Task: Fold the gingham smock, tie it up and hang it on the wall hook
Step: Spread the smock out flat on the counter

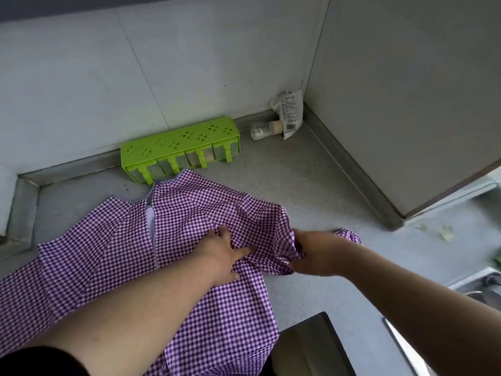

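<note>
two hands are working the soft, limp purple-and-white gingham cotton smock (113, 253), left hand (225, 253) pressing flat-fingered, right hand (311, 253) gripping its bunched sleeve.

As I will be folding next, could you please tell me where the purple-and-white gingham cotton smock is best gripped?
Probably at the bunched sleeve end of the gingham smock, coming from the right, as the right hand does: it stands gathered off the grey speckled counter, while the left hand presses the flat body.
</note>
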Demonstrator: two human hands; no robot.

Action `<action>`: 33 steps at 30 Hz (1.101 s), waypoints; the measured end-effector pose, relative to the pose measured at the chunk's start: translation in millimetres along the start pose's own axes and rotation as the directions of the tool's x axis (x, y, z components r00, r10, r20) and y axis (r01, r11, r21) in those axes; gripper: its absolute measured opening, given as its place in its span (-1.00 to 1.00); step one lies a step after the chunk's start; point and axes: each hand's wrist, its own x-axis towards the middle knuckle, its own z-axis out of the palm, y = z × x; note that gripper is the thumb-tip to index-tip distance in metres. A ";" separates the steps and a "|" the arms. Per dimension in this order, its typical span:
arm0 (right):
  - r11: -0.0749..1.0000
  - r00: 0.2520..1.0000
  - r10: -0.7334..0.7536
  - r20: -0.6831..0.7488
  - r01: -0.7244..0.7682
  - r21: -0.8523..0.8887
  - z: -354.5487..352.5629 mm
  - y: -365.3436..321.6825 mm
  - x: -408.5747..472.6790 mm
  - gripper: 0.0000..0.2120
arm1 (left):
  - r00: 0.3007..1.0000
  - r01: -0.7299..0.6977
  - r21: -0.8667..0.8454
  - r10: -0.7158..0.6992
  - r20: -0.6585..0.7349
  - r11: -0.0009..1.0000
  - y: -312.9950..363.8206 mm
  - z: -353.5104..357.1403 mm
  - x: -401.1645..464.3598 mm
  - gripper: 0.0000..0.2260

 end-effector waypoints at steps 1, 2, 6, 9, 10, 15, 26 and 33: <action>0.994 0.999 -0.019 0.033 0.022 -0.105 5.5 -0.4 -0.8 -0.62 | 1.000 0.003 0.006 -0.003 -0.003 1.000 0.8 0.1 0.0 -0.30; 0.977 0.998 -0.022 0.060 0.034 -0.211 12.4 0.8 -0.6 -0.68 | 1.000 0.004 0.015 -0.004 -0.006 1.000 1.5 0.6 0.3 -0.31; 0.971 0.973 0.016 0.228 0.039 -0.236 25.4 0.0 -6.5 -0.65 | 1.000 -0.008 0.055 0.010 -0.022 0.998 2.3 -0.1 -1.9 -0.33; 0.978 0.970 0.076 0.232 -0.027 -0.208 -2.2 12.8 -5.2 -0.68 | 0.999 -0.019 0.076 0.022 -0.028 0.997 1.1 1.1 -0.5 -0.32; 0.967 0.975 0.128 0.181 -0.082 -0.241 -17.9 23.0 0.2 -0.68 | 0.999 -0.015 0.063 0.017 -0.027 0.998 0.2 2.8 0.9 -0.30; 0.861 0.885 0.371 -0.280 -0.441 -0.254 -102.3 88.8 27.3 -0.64 | 1.000 -0.004 -0.018 0.004 -0.027 1.000 -2.9 4.1 3.3 -0.10; 0.864 0.953 0.063 -0.296 -0.200 -0.462 -28.9 48.1 34.7 -0.30 | 1.000 0.000 0.005 0.000 -0.006 1.000 -1.6 2.3 3.7 -0.06; 0.867 0.992 0.016 -0.124 -0.076 -0.493 14.7 53.2 26.2 -0.59 | 1.000 -0.001 0.028 0.002 -0.014 1.000 -2.8 3.6 4.2 0.01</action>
